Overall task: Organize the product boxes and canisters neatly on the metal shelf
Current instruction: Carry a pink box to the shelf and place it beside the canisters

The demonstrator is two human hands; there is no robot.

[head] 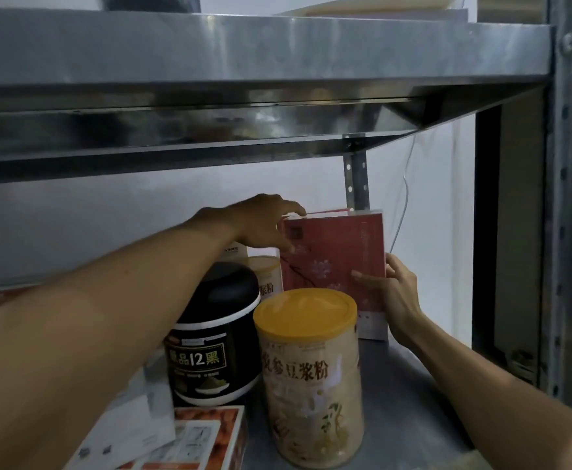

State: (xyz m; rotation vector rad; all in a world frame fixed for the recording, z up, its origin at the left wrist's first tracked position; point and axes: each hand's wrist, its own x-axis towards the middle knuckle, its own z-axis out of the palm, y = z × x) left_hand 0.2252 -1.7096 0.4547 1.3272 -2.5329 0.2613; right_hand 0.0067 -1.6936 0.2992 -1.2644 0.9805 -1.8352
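Yellow-lid canister stands upright right at the front of the shelf, about 6 o'clock in view. At its 8 o'clock an orange box lies flat by the front edge, with a white box just beside that at 9. The black canister stands at 10 o'clock from the yellow-lid one, pretty much touching it. Behind the black one there's a beige canister, mostly hidden. Further back, at 1 o'clock, the red box stands upright near the back post. Left hand grips its top left corner, fingers curled over the top edge, thumb on the front face. Right hand pinches the box's right edge lower down, thumb laid flat across the front, fingers wrapped round behind. The upper shelf runs across at 12, and a thin cable hangs down the wall at 2 o'clock.
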